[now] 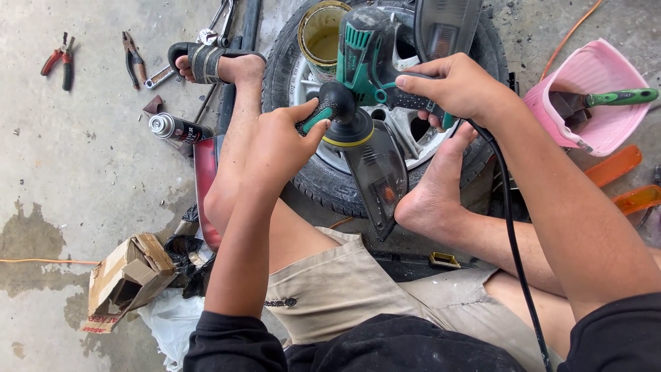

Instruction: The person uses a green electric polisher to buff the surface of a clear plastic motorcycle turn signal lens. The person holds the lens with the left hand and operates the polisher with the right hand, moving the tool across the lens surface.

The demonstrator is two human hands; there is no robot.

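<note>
A green and black electric polisher (368, 58) rests its yellow-edged round pad on a dark smoked vehicle lamp lens (380, 178), which lies across a car tyre and wheel (313, 172). My left hand (282, 141) grips the polisher's black and green side handle. My right hand (451, 86) holds the rear body of the tool, fingers around the grip. Its black power cord (511, 238) runs down past my right forearm. My bare right foot (434, 196) presses against the tyre beside the lens. A second dark lens (444, 24) sits at the top of the wheel.
An open tin can (322, 31) stands on the wheel. A spray can (177, 128) lies left of my left leg; pliers (60, 60) and wrenches lie further back. A torn cardboard box (127, 275) is lower left. A pink basket (592, 100) with a green-handled tool sits right, orange lenses (623, 182) below.
</note>
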